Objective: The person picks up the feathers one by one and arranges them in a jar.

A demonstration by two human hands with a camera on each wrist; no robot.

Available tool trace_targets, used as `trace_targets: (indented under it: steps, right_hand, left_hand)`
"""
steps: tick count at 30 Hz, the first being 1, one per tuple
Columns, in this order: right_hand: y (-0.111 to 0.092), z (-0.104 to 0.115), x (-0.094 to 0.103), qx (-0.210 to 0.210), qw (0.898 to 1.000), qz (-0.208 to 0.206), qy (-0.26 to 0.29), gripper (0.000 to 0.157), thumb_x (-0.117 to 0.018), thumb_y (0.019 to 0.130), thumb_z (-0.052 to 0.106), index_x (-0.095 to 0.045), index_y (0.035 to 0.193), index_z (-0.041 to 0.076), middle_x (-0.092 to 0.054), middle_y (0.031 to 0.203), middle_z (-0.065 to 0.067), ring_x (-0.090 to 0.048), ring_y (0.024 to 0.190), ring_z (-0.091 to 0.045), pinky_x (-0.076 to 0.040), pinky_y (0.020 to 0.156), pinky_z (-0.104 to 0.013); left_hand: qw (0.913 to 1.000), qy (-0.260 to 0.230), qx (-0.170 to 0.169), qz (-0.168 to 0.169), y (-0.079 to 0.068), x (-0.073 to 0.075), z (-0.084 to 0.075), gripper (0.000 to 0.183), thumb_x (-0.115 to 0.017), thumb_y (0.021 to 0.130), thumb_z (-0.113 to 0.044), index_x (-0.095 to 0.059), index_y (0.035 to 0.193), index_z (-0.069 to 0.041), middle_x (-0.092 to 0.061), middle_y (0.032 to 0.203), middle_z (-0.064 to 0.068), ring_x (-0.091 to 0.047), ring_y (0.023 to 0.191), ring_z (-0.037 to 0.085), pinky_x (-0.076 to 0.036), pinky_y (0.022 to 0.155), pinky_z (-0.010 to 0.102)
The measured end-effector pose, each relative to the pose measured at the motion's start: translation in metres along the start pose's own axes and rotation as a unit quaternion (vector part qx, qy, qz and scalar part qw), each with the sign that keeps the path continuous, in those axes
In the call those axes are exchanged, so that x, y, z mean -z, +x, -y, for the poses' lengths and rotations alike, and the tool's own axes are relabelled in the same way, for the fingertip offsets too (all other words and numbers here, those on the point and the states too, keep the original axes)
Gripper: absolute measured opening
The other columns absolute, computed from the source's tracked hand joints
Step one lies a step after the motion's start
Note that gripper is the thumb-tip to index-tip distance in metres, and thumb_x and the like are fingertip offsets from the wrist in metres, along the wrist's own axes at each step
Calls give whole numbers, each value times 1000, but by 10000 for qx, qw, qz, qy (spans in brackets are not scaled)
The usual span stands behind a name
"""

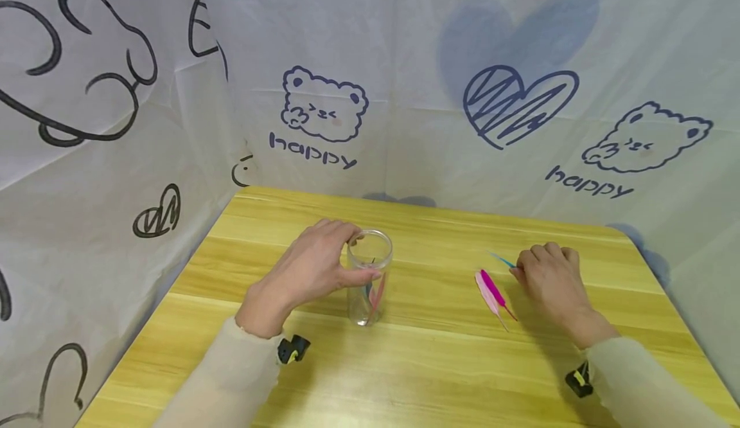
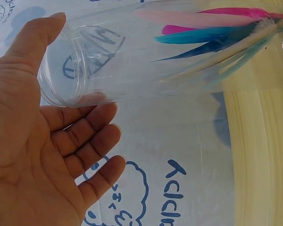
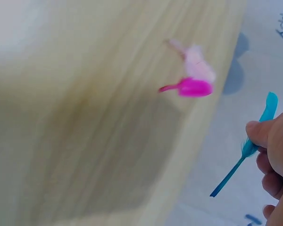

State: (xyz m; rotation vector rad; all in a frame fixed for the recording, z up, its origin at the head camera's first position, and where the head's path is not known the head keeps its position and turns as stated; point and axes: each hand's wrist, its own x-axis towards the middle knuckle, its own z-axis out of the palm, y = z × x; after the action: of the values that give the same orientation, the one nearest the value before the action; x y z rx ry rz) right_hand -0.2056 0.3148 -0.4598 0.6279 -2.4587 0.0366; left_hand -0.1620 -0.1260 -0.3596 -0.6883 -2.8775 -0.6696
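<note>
My left hand (image 1: 312, 261) grips a clear cylindrical cup (image 1: 376, 256) near its rim, thumb on one side and index finger on the other. Upright on the table, the cup holds several feathers (image 2: 217, 37) in pink, magenta, blue and pale tones. My right hand (image 1: 552, 283) pinches a blue feather (image 3: 249, 148) between thumb and fingers, above the right part of the table. Just left of that hand, a pale pink feather (image 1: 487, 294) and a magenta feather (image 1: 492, 286) lie side by side on the wood.
The yellow wood-grain table (image 1: 439, 376) has rounded far corners. White cloth (image 1: 405, 145) printed with hearts, bears and writing hangs behind it and along the left side. A small black device (image 1: 293, 349) is worn on each wrist.
</note>
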Motion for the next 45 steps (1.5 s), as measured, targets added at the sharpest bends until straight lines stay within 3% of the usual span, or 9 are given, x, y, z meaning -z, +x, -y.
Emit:
trace_targets:
  steps: [8, 25, 39, 45]
  right_hand:
    - [18, 17, 16, 91, 9995, -306, -12, 22, -84, 84, 15, -64, 84, 7, -63, 78, -8, -53, 81, -35, -38, 78, -56]
    - [43, 47, 36, -57, 9993, -164, 324, 18, -83, 88, 15, -67, 86, 8, -66, 82, -7, -53, 86, -33, -37, 82, -53]
    - [52, 64, 44, -92, 9984, -220, 519, 19, -84, 89, 16, -67, 86, 8, -64, 83, -7, -51, 84, -31, -36, 80, -50]
    - [54, 68, 47, -111, 9977, -259, 613, 19, -85, 88, 14, -67, 86, 8, -65, 83, -7, -51, 85, -32, -36, 80, -50]
  left_hand:
    - [10000, 21, -9, -9, 2, 1, 0, 69, -81, 86, -61, -67, 130, -9, -71, 122, 4, -61, 123, 27, -47, 112, 46]
    - [9999, -142, -32, -74, 1, -1, 1, 70, -82, 86, -60, -66, 131, -9, -71, 124, 5, -61, 125, 28, -46, 113, 46]
    - [9988, 408, -216, -136, 0, -1, -1, 71, -79, 86, -63, -67, 132, -10, -70, 127, 3, -61, 126, 28, -46, 111, 49]
    - [9989, 358, -254, -135, -2, -1, -2, 70, -79, 87, -63, -66, 132, -11, -70, 127, 3, -60, 126, 27, -46, 111, 49]
